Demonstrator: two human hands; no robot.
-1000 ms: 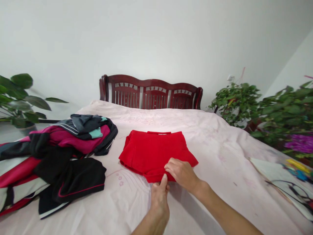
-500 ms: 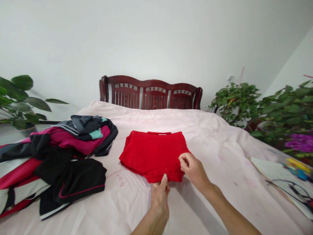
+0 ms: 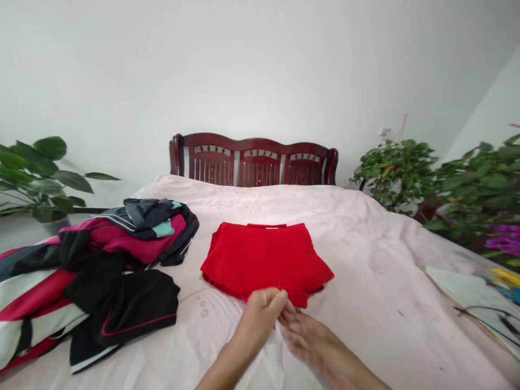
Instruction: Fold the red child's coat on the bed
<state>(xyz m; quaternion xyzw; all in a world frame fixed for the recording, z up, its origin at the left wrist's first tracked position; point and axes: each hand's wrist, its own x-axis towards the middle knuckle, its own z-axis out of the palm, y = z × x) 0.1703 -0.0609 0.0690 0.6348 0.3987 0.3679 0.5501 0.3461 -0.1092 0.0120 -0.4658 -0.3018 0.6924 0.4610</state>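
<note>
A folded red garment (image 3: 264, 259) lies flat in the middle of a bed covered by a pale pink sheet (image 3: 365, 271). My left hand (image 3: 262, 311) is at the garment's near edge with its fingers curled and pinched on the red hem. My right hand (image 3: 306, 333) lies just below and to the right of it, palm up, fingers stretched toward the same edge and blurred by motion. The two hands touch at the fingertips.
A heap of dark, magenta and striped clothes (image 3: 101, 265) covers the bed's left side. A dark wooden headboard (image 3: 254, 162) stands against the white wall. Leafy plants stand at the left (image 3: 36, 176) and right (image 3: 430, 184). A printed paper (image 3: 475, 303) lies at the right edge.
My right hand left the garment's right corner and dropped to the near edge beside my left hand. My left hand curled over the hem. The garment's right corner has spread out again.
</note>
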